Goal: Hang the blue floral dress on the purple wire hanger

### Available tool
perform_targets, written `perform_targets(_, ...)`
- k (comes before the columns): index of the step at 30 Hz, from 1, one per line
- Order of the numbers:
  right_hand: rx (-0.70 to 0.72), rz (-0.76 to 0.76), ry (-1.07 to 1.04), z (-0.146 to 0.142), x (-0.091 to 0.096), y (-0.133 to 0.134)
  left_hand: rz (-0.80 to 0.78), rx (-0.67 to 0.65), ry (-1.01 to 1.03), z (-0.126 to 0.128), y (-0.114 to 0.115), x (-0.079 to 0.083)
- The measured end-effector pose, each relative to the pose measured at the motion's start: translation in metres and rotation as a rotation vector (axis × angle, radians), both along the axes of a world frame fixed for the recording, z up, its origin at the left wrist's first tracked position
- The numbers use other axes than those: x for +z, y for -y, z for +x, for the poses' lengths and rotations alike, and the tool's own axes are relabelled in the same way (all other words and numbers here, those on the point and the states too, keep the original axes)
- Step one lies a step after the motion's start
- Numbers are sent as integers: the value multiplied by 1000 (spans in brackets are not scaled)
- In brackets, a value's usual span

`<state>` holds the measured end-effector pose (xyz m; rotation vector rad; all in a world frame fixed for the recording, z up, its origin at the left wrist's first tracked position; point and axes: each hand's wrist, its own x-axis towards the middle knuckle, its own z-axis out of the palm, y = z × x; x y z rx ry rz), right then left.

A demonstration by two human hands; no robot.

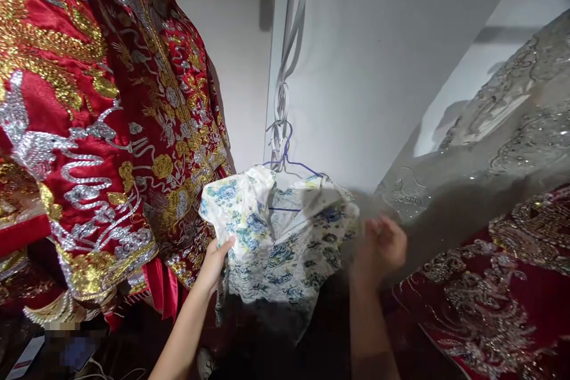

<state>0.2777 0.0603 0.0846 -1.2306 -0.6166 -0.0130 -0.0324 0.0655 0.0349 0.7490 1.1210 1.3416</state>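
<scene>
A white short-sleeved top (249, 237) with blue and yellow flowers hangs on a thin purple wire hanger (294, 162). Its neckline is a V, and gathered rows run across the lower body. My left hand (216, 261) grips the top's left side, thumb in front, with the other fingers mostly hidden behind the fabric. Just off the sleeve on the other side is my right hand (385, 243), raised and smeared by motion. Its fingers look bent, but whether they hold anything is unclear. The hanger's hook meets a hanging white loop (281, 101) against the wall.
Red jackets with gold and silver embroidery (178, 124) hang close on the left. To the right are a sheer beaded silver garment (525, 113) and a dark red beaded one (494, 303). A pale wall (369, 53) stands behind. A cable (95, 365) lies at the lower left.
</scene>
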Motion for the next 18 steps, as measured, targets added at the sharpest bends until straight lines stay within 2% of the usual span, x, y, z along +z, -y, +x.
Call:
perform_targets(1,-48,28,-13,-17,-11,3,-20,-2,25,0,0,0)
perform_targets(2,21,18,-30,-35,-21,5,-45,-5,44,1,0,0)
perform_targets(3,230,-47,-33,-54,-32,6,-75,-15,55,2,0,-1)
perform_targets(5,786,-292,-21,-89,-49,3,-141,-29,61,4,1,-1)
perform_targets(7,1085,-431,-35,-114,-59,-3,-174,-35,72,6,2,-2)
perform_targets(10,1179,-416,-64,-126,-62,-8,-169,-52,79,4,5,-5)
perform_targets(12,1196,-380,-84,-121,-60,-6,-68,-16,-26,2,10,-7)
perform_targets(14,1187,-379,-117,-113,-60,0,146,195,-278,4,18,-10)
perform_targets(16,1169,-406,-155,-105,-60,10,400,509,-582,13,29,-12)
perform_targets(17,1175,-423,-168,-103,-60,15,510,589,-705,20,34,-12)
perform_targets(18,1192,-437,-174,-101,-59,20,600,559,-799,29,38,-13)
